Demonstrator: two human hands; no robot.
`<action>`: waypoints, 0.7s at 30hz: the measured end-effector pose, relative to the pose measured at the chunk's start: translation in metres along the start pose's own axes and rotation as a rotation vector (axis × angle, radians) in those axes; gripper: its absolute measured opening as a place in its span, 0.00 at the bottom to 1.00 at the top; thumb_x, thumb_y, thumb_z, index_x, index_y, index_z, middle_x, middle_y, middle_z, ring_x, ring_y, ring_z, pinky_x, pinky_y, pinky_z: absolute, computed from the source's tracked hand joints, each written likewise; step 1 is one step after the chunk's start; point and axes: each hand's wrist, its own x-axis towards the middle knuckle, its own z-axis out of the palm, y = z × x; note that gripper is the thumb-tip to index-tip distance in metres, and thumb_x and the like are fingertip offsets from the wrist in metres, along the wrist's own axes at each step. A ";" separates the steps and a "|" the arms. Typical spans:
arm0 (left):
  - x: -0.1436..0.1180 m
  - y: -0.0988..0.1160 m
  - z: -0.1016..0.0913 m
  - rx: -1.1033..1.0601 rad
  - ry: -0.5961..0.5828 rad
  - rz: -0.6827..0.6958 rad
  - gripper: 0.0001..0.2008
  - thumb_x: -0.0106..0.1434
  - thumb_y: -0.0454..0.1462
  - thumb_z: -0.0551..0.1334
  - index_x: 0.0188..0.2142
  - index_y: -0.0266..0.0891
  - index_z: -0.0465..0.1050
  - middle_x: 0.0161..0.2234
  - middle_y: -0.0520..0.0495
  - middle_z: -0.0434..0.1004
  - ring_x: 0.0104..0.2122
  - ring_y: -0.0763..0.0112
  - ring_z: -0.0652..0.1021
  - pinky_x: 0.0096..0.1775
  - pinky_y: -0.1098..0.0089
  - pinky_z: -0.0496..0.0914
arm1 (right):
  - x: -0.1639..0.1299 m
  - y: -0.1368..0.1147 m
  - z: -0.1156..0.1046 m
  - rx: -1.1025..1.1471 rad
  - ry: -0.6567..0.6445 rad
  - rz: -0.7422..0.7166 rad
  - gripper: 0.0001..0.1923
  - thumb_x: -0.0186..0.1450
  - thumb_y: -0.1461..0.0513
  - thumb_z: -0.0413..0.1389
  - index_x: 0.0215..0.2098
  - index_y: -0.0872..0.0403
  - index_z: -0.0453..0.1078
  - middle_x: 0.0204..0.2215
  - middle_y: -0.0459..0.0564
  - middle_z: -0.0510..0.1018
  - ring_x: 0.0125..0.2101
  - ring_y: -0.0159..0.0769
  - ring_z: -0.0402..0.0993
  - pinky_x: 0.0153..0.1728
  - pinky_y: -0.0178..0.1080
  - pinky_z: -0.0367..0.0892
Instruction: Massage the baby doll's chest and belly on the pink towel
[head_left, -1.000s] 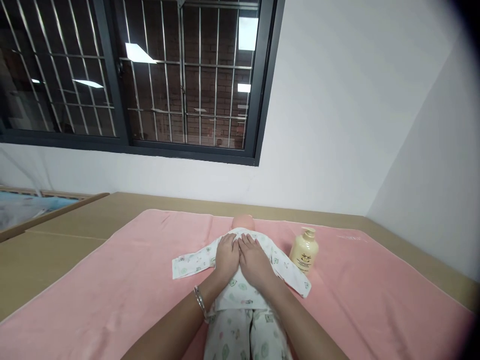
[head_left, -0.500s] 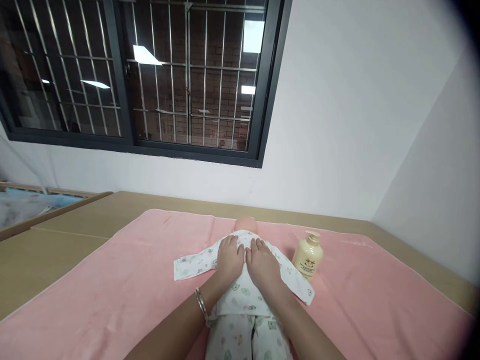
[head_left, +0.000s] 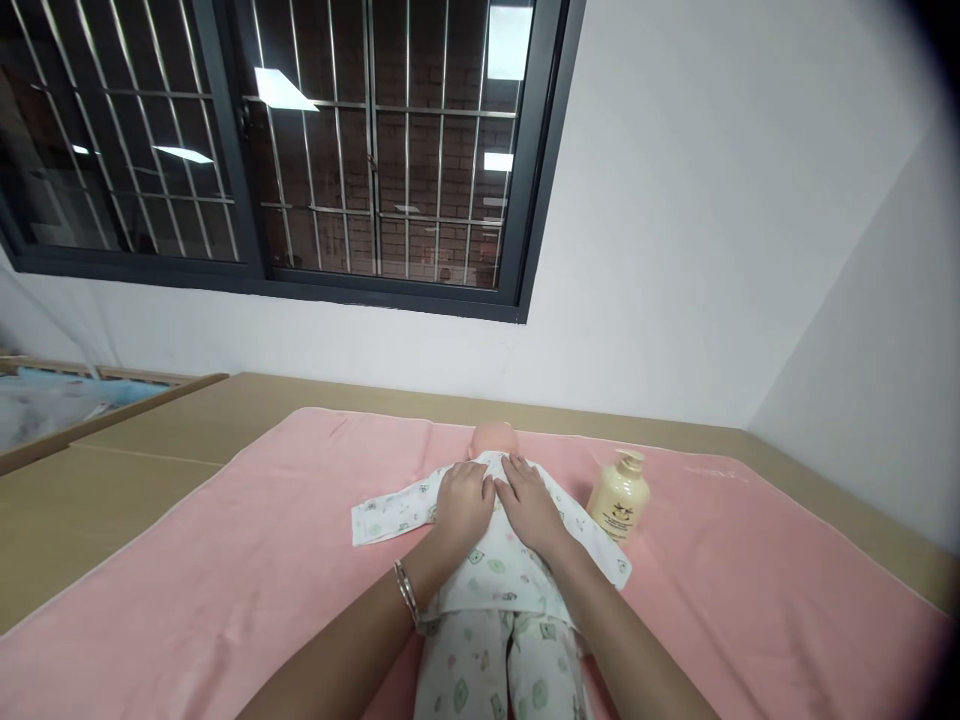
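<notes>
Hands on doll, bottle by sleeve, mat open leftward

A doll lay on a mat spread over a table, its head toward the wall behind and its trousers nearest the front. The left hand and right hand rested side by side on its shirt, between the outspread sleeves. A bottle stood on the mat, just behind the right-hand sleeve. Above the table's back left, a window sat in the wall.
</notes>
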 end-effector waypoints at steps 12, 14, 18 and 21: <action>-0.001 -0.011 0.017 -0.133 0.038 -0.126 0.17 0.64 0.36 0.54 0.50 0.33 0.71 0.51 0.38 0.75 0.53 0.57 0.72 0.58 0.56 0.63 | 0.000 0.005 0.005 0.023 0.067 -0.002 0.28 0.71 0.54 0.40 0.65 0.60 0.56 0.65 0.57 0.56 0.66 0.43 0.48 0.64 0.47 0.41; 0.000 -0.012 0.018 -0.136 0.033 -0.124 0.17 0.64 0.36 0.54 0.50 0.34 0.71 0.51 0.38 0.75 0.53 0.57 0.72 0.57 0.56 0.63 | -0.001 0.005 0.005 0.021 0.069 -0.003 0.28 0.71 0.54 0.40 0.65 0.60 0.56 0.65 0.57 0.57 0.66 0.43 0.48 0.64 0.48 0.42; 0.000 -0.010 0.014 -0.121 0.036 -0.113 0.17 0.63 0.35 0.55 0.50 0.34 0.71 0.50 0.39 0.75 0.52 0.57 0.73 0.56 0.56 0.64 | -0.001 0.004 0.005 0.019 0.070 -0.002 0.28 0.71 0.54 0.40 0.65 0.60 0.57 0.65 0.58 0.57 0.65 0.44 0.48 0.64 0.48 0.42; -0.003 -0.005 0.009 -0.038 0.063 -0.043 0.14 0.65 0.34 0.54 0.47 0.34 0.73 0.46 0.39 0.77 0.48 0.57 0.74 0.53 0.57 0.67 | -0.001 0.005 0.006 0.018 0.066 -0.005 0.28 0.71 0.54 0.40 0.65 0.60 0.56 0.65 0.58 0.56 0.65 0.44 0.48 0.64 0.48 0.42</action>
